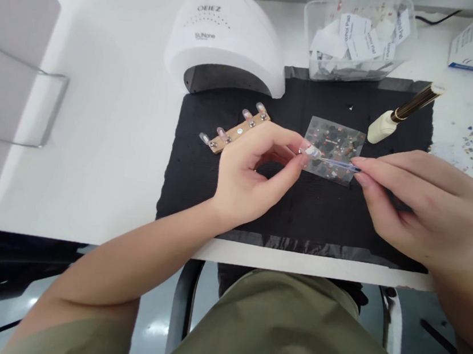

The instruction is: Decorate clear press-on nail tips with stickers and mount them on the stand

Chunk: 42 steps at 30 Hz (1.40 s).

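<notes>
We count two hands, both grips occupied: left hand [241, 169] pinches one nail tip [312, 151], right hand [435, 207] one slim bluish tool [337, 164] pointed at it, above one translucent sheet [332, 136]. Nail tip whitish, blue and red marks. Farther, we log four mounted nails [221, 134], one wooden stand [233, 136], one bottle [383, 128], one lamp [232, 36].

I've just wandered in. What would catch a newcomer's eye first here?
Probably the two hands at the middle of the black mat: the left hand pinches a small decorated nail tip, while the right hand holds a slim tool pointed at it. Next, the big white dome-shaped device marked "SUNone" at the mat's far edge, and the cream bottle with its dark, shiny cap on the mat's far right.
</notes>
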Each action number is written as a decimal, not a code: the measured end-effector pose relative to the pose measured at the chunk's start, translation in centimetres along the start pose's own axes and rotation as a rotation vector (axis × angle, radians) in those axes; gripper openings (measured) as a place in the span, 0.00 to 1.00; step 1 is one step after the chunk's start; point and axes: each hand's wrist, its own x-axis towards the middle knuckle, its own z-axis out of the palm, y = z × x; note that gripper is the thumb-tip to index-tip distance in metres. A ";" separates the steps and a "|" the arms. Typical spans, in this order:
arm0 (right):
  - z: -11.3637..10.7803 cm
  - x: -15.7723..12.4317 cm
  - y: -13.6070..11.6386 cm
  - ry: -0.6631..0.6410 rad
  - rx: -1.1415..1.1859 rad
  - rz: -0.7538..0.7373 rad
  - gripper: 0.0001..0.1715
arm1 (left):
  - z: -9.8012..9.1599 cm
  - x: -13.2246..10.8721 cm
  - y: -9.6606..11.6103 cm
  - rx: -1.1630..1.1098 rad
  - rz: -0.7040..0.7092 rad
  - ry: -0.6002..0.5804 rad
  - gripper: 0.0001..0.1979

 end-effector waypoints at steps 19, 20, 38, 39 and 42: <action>0.1 -0.2 0.1 0.032 -0.003 -0.018 0.15 | 0.0 0.2 0.1 -0.059 0.038 0.011 0.03; 0.1 -0.2 0.1 0.040 -0.006 -0.022 0.15 | 0.0 0.2 0.1 -0.062 0.036 0.010 0.03; 0.1 -0.1 0.2 0.010 -0.018 -0.022 0.13 | -0.2 0.2 0.2 -0.044 0.021 -0.005 0.02; 0.2 -0.1 0.2 0.005 -0.018 -0.020 0.13 | -0.2 0.2 0.2 -0.044 0.015 -0.007 0.02; 0.2 -0.1 0.2 0.021 -0.001 -0.030 0.11 | -0.2 0.1 0.1 -0.053 0.012 -0.008 0.02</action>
